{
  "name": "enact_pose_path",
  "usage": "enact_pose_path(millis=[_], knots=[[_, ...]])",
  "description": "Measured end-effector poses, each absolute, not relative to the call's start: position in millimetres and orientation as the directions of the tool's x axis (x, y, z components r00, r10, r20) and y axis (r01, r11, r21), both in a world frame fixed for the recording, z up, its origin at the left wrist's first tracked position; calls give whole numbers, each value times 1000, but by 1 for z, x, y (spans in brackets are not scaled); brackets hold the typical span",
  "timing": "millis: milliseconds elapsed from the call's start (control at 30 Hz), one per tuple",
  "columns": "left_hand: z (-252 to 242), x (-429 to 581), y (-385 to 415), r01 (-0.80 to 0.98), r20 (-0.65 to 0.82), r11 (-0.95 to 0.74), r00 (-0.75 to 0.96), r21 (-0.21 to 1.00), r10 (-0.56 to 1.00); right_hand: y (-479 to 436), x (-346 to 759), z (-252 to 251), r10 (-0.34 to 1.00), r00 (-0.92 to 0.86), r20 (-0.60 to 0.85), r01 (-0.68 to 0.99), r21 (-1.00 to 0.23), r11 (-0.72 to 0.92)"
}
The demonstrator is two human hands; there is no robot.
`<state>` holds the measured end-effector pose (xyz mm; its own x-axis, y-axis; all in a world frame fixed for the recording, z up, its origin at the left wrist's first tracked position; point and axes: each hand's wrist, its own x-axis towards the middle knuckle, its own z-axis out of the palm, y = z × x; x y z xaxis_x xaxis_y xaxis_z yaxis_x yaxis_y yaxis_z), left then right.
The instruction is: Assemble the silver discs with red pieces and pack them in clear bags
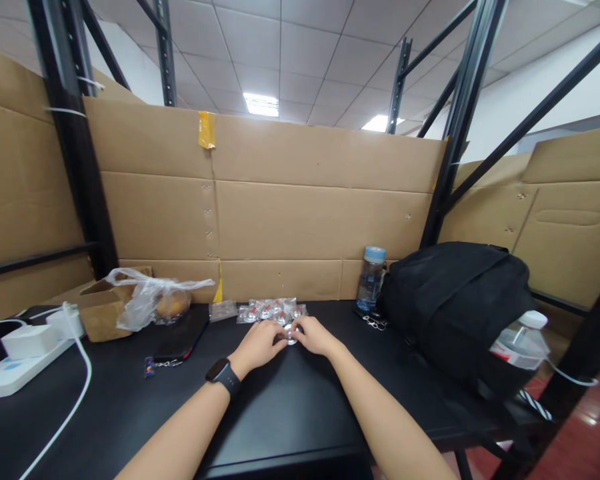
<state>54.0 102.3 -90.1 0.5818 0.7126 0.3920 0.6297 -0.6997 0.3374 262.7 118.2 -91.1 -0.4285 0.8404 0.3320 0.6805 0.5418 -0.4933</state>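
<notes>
Both hands (261, 344) on shiny object (291, 341)

Black smartwatch (223, 375) with rounded-square face (217, 370) and dark band (230, 379) around the bare left wrist (238, 368)

The small, shiny silver round object (291, 338) pinched between my left hand (263, 344) and right hand (314, 335) is mostly covered by my fingers, too small for me to name. My hands also hide the near edge of the clear plastic packets with red specks (272, 311), whose contents I can't make out. Both my forearms run off the bottom edge, as does the white cable (83, 395); the left edge cuts the white power strip (15, 372). The black fabric backpack (455, 293) conceals the lower part of the clear white-capped plastic bottle (525, 339).
</notes>
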Motion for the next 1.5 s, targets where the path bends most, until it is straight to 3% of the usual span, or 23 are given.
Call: enact_pose_path(millis=[133,200,400,633,733,833,933,1033,1167,1500], knots=[[-92,58,103,623,396,-654,521,430,756,116,257,-91,907,-347,237,494,-776,392],[-92,60,104,616,400,-630,486,474,777,116,253,-92,919,-322,229,384,-855,347],[-87,60,105,535,458,-594,378,600,804,111,245,-89,911,-302,281,23,-953,302],[-91,60,116,329,464,-579,366,746,806,103,244,-80,910,-313,270,-13,-960,280],[-85,56,115,332,478,-608,395,721,784,108,248,-79,888,-353,294,13,-948,319],[-73,41,111,511,488,-620,384,595,784,114,264,-76,895,-287,341,176,-900,399],[-65,18,111,612,380,-606,472,508,795,117,293,-70,891,-305,335,525,-721,451],[-65,0,116,562,272,-631,593,534,758,117,320,-66,896,-371,245,698,-563,443],[-75,-8,125,555,205,-638,648,534,734,120,332,-69,900,-410,146,730,-539,420],[-88,-8,130,584,125,-588,642,560,757,128,331,-83,921,-385,65,744,-569,351]])
